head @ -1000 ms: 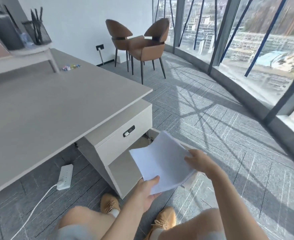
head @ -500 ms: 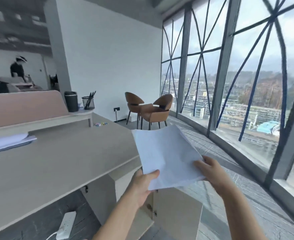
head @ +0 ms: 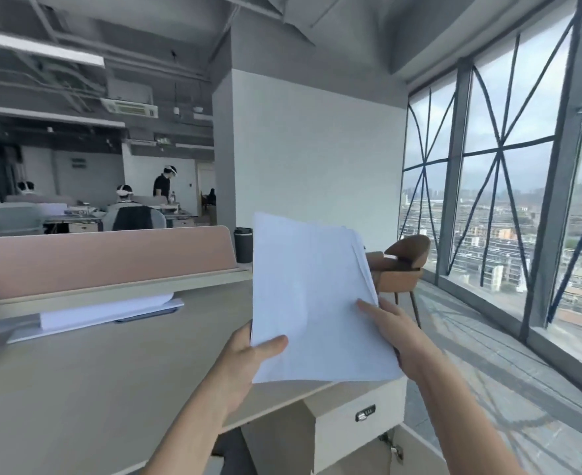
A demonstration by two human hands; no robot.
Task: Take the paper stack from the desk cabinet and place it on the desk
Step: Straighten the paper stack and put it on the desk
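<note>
A white paper stack is held up in the air, tilted, above the right end of the beige desk. My left hand grips its lower left corner with the thumb on top. My right hand holds its right edge, fingers flat on the sheet. Below the desk's right end stands the desk cabinet, with a drawer lock on its front and its lower door swung open.
A pink divider and a raised shelf run along the desk's back. More papers on a dark folder lie under the shelf. A black cup stands at the shelf's end. Brown chairs are behind, windows to the right. People sit far left.
The view rose from the floor and cabinet to desk height. Both hands lifted the paper stack from the cabinet's level to above the desk's right end.
</note>
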